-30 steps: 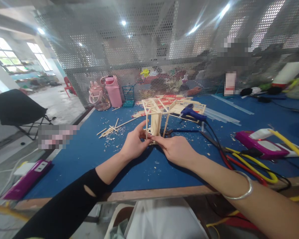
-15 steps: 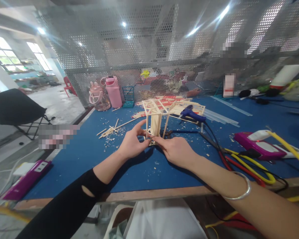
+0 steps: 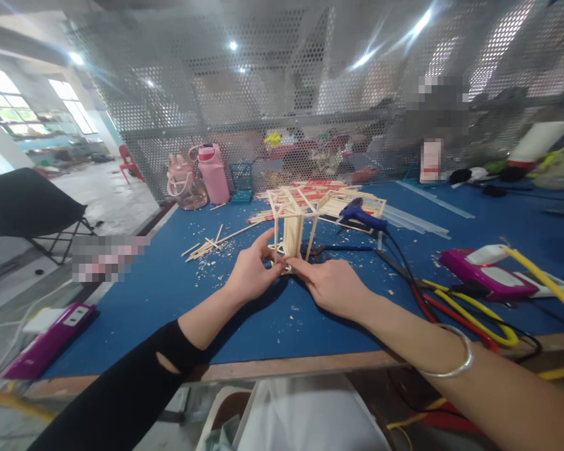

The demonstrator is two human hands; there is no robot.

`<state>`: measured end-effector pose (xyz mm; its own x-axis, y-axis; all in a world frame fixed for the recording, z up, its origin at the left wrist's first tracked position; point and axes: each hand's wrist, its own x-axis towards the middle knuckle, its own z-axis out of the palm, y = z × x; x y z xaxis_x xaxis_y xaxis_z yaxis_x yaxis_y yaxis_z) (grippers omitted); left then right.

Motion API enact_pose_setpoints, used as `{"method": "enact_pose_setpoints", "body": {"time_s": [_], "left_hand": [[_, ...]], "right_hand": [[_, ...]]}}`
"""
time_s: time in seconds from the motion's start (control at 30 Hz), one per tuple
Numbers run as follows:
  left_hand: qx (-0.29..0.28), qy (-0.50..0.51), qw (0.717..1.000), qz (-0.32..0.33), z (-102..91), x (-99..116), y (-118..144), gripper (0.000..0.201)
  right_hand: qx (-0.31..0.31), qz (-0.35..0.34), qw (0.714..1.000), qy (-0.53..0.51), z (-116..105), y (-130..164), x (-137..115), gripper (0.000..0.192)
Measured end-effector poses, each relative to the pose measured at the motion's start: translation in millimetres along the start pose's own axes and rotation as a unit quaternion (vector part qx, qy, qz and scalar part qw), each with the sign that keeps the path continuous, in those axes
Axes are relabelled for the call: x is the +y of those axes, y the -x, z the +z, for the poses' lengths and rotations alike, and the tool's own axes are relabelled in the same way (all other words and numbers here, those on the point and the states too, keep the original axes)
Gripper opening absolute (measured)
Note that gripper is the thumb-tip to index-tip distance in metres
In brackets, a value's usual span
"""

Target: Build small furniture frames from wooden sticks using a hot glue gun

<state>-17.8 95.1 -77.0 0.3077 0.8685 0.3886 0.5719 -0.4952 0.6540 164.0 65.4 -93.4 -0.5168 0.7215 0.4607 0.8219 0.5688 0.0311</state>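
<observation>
L hand point(image 3: 251, 275) & R hand point(image 3: 331, 285) unchanged vs 0.5 s ago, both grips pinching base of stick model point(image 3: 292, 233), on blue counter point(image 3: 136, 294), no legible writing

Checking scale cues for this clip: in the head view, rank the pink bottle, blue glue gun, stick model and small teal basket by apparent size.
1. stick model
2. pink bottle, which stands farther back
3. blue glue gun
4. teal basket; close to the glue gun, order unsure
</observation>
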Motion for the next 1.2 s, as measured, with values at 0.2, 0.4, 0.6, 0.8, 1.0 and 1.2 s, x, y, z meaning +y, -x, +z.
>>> {"method": "enact_pose_setpoints", "body": {"time_s": [0.2, 0.4, 0.6, 0.8, 1.0, 1.2], "left_hand": [[-0.002, -0.001, 1.0, 0.004, 0.3, -4, -1, 0.066], [0.004, -0.005, 1.0, 0.006, 1.0, -5, -1, 0.066], [0.005, 0.02, 1.0, 0.02, 1.4, -10, -1, 0.069], [-0.014, 0.07, 0.994, 0.087, 0.7, -14, -1, 0.077], [0.225, 0.194, 0.949, 0.103, -35.2, -35, -20, 0.039], [0.303, 0.032, 0.952, -0.042, -71.8, -49, -25, 0.028]], "right_hand": [[0.157, 0.067, 0.981, -0.093, 0, 5, 5, 0.032], [0.161, 0.071, 0.977, -0.12, 2, 5, 6, 0.028], [0.154, 0.064, 0.978, -0.126, 2, 5, 6, 0.027], [0.167, 0.067, 0.974, -0.141, 3, 5, 6, 0.024], [0.195, 0.081, 0.966, -0.151, 2, 6, 6, 0.017], [0.165, 0.075, 0.972, -0.15, 0, 5, 6, 0.022]]}}
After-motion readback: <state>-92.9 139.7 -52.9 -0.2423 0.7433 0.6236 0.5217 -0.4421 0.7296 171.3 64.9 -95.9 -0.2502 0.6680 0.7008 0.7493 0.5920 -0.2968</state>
